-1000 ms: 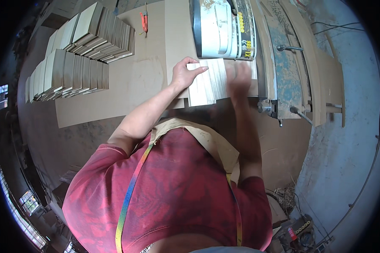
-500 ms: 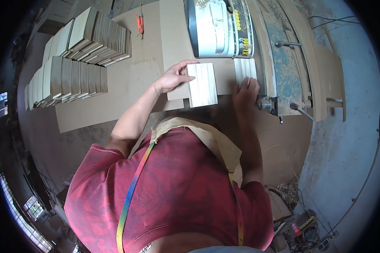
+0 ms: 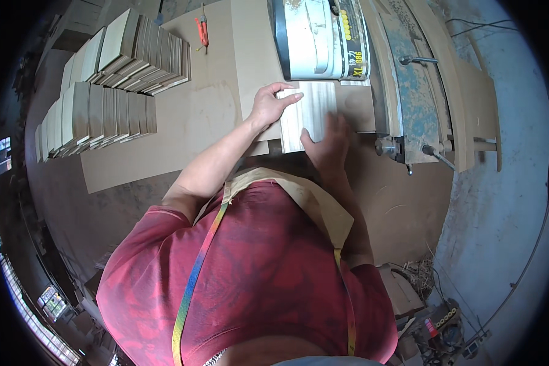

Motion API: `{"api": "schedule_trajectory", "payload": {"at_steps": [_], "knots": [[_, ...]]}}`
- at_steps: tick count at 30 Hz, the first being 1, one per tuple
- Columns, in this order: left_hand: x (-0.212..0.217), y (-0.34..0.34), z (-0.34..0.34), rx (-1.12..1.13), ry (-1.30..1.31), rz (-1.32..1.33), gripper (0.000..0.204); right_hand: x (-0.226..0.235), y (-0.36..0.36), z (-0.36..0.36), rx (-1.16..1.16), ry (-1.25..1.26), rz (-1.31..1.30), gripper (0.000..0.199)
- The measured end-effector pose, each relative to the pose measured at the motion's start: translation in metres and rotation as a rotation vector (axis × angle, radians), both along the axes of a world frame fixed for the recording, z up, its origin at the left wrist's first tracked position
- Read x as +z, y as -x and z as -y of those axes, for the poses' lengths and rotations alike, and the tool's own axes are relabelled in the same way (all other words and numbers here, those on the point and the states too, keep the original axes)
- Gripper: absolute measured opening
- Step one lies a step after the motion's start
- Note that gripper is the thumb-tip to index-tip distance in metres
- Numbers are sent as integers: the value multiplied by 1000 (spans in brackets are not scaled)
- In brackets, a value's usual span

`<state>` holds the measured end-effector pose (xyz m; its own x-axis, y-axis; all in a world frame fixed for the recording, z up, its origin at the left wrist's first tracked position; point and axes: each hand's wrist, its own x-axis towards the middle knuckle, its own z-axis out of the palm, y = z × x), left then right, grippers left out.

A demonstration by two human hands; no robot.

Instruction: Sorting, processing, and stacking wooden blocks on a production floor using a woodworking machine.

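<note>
- pale wood pieces (image 3: 314, 104): just nearside of the white bucket (image 3: 308, 46)
- left hand (image 3: 268, 110): pinching their corner by the bucket, thumb on top
- right hand (image 3: 329, 145): farther from bucket, thumb spread, fingers blurry, can't tell if gripping

The worktop (image 3: 207, 128) I was looking at had a flat brown face, with another brown sheet (image 3: 253, 55) laid over it toward the right. On the left, two rows of thin wooden boards stood on edge, the far row (image 3: 155, 52) just behind the near row (image 3: 107, 113). Red-handled pliers (image 3: 203, 33) lay between those rows and a white-and-black container (image 3: 314, 46), on the far side. Whether the pale boards (image 3: 315, 107) at the near edge actually rested there, I couldn't tell.
</note>
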<state>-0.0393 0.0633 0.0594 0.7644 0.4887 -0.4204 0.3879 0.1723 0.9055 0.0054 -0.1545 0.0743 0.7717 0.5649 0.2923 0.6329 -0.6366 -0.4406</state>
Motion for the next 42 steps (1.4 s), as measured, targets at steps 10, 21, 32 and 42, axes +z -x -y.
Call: {"api": "schedule_trajectory", "payload": {"at_steps": [10,21,32,42], "knots": [[23,27,-35,-122,178,81,29,-62,-66,11,-150,112,339,55],[8,-10,-15,114,121,76,41,-3,-8,-38,71,-125,-48,66],[10,2,-23,-97,340,139,51,-31,-39,38,-201,-18,64,58],[4,-23,-17,-56,-10,5,52,-45,-91,-32,-51,-191,90,52]]}}
